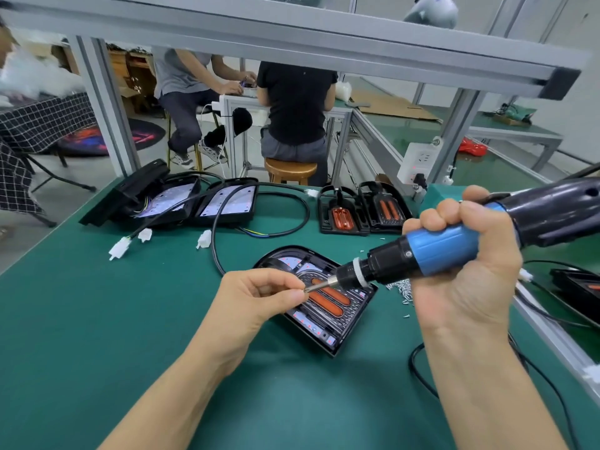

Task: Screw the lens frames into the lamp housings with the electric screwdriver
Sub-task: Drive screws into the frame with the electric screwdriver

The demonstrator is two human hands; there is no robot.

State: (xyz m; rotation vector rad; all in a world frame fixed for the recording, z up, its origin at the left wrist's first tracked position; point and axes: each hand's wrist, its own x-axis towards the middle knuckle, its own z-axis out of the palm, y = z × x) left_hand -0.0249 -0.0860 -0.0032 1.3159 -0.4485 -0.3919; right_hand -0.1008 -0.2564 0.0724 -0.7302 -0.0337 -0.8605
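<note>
My right hand [464, 261] grips the blue and black electric screwdriver [431, 251], held nearly level with its bit pointing left. My left hand [259, 293] pinches at the bit's tip [308, 289]; a screw there is too small to make out. Below both hands a black lamp housing [328, 332] lies on the green mat, its lens frame with two orange lenses [324, 303] facing up. A heap of small silver screws [401, 287] lies just right of the housing.
Two open housings with white LED boards [224, 203] and black cables with white plugs [204, 238] lie at the back left. Two lens frames [360, 212] stand at the back. Another lamp [578, 287] sits at the right. People sit at a bench behind.
</note>
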